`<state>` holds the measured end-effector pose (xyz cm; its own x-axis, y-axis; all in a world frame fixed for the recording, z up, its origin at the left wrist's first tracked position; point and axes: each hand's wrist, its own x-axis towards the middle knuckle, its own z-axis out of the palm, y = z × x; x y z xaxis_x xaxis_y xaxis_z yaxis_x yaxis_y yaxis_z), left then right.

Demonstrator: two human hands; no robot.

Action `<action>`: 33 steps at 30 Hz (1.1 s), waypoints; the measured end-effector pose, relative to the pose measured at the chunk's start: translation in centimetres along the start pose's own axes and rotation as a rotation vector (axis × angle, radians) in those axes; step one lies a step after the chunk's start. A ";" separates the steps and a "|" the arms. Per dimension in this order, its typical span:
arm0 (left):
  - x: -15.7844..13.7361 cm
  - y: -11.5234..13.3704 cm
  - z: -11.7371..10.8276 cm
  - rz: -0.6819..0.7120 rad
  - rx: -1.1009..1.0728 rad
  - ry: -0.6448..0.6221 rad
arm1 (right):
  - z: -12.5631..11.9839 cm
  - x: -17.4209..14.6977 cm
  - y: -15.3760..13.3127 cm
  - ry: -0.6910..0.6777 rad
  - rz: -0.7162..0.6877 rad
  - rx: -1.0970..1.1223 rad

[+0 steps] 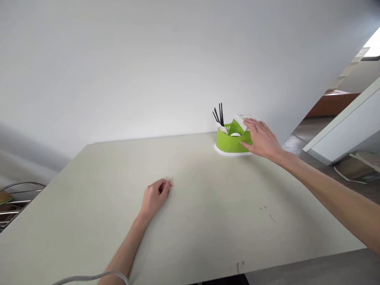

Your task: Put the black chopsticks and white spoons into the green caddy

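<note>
A green utensil caddy with a white base stands at the back right of the table, close to the wall. Several thin black sticks, which look like chopsticks, rise from its left side, beside white utensils that look like spoons. My right hand reaches over the caddy's right end, fingers stretched and thumb apart; its fingertips are at the white slotted part, and whether they touch it I cannot tell. On the table my left hand rests with curled fingers and thumb against the forefinger, nothing visible inside.
The pale table meets a white wall at the back. A grey cable crosses by my left forearm. Left of the table stands a metal rack. To the right, a white panel rises from the floor.
</note>
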<state>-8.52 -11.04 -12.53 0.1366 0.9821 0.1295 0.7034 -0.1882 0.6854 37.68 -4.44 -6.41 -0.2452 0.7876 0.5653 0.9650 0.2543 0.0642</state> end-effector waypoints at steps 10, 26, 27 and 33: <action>-0.8 0.1 0.3 0.015 -0.003 -0.071 | -2.1 -11.8 -11.2 0.040 0.193 0.242; -1.5 0.5 0.3 0.010 -0.129 -0.095 | 2.1 -19.7 -12.3 -0.215 0.475 0.373; -1.5 0.6 0.3 0.003 -0.139 -0.095 | 2.1 -19.8 -12.3 -0.217 0.480 0.373; -1.3 0.3 0.2 -0.019 -0.159 -0.097 | 1.8 -19.6 -12.5 -0.234 0.494 0.342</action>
<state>-8.36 -12.41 -12.67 0.1967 0.9791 0.0510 0.5887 -0.1595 0.7925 30.26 -22.02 -19.79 0.1690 0.9494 0.2645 0.8945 -0.0351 -0.4456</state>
